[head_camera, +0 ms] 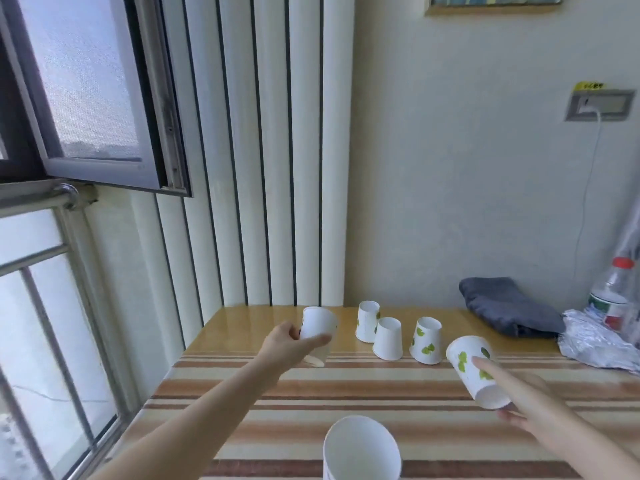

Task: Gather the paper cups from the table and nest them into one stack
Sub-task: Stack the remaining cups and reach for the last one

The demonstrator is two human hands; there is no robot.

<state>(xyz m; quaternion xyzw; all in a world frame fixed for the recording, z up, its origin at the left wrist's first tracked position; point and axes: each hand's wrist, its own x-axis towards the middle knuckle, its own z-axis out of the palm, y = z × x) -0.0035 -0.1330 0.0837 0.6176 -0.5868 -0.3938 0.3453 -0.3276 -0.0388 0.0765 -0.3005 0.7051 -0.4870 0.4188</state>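
We see a striped table (311,403) with paper cups spread over it. Our left hand (287,344) reaches out toward 11 o'clock and its fingers are wrapped around a white cup (317,327), upside down and tilted, with its lower rim touching or just above the tabletop; we cannot tell which. Our right hand (516,393) is at 2 o'clock, fingers and thumb closed on a leaf cup (472,368) that is lifted clear of the table and tipped, base up and away, mouth toward us. The forefinger lies along its side and the thumb shows just below its rim.

Between the two hands, at 12 to 1 o'clock, three more cups stand upside down on the table: a far cup (367,320) with green marks on its edge, a plain cup (388,338) just in front and touching or overlapping it from our view, and a spotted cup (427,340) a little to the right, apart from the others.

At 6 o'clock, nearest us, a near cup (362,448) sits at the bottom edge, its mouth or base blurred beyond telling.

At 2 to 3 o'clock, a grey cloth (505,306) lies folded against the wall, with crumpled foil (595,344) and a red-capped bottle (613,292) beside it.
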